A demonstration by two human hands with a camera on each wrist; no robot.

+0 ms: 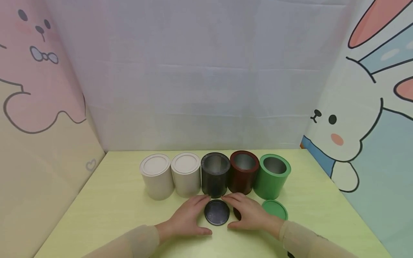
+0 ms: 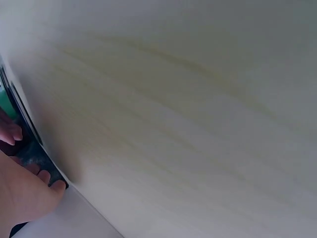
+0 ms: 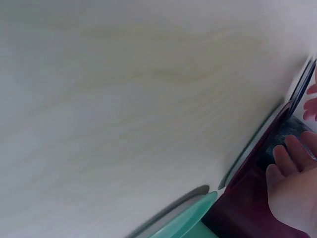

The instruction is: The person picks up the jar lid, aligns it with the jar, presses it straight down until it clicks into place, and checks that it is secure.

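In the head view a black can [image 1: 215, 182] stands upright and uncovered in the middle of a row. A black round lid [image 1: 217, 213] lies flat in front of it, between my two hands. My left hand [image 1: 188, 216] is left of the lid, thumb apart, fingertips right at the can's lower front. From the other side my right hand [image 1: 248, 213] mirrors it, fingers reaching to the can's base. It covers most of a dark lid [image 1: 237, 214]. Both wrist views show relaxed fingers close against the dark can wall [image 3: 282, 141].
Right of the black can stand an uncovered dark red can [image 1: 242, 179] and an uncovered green can [image 1: 270, 184]. A green lid [image 1: 274, 208] lies before them, beside my right wrist. Two white cans [image 1: 158, 184] with closed tops stand at left. Cloth walls [image 1: 206, 89] border the yellow table [image 1: 96, 215].
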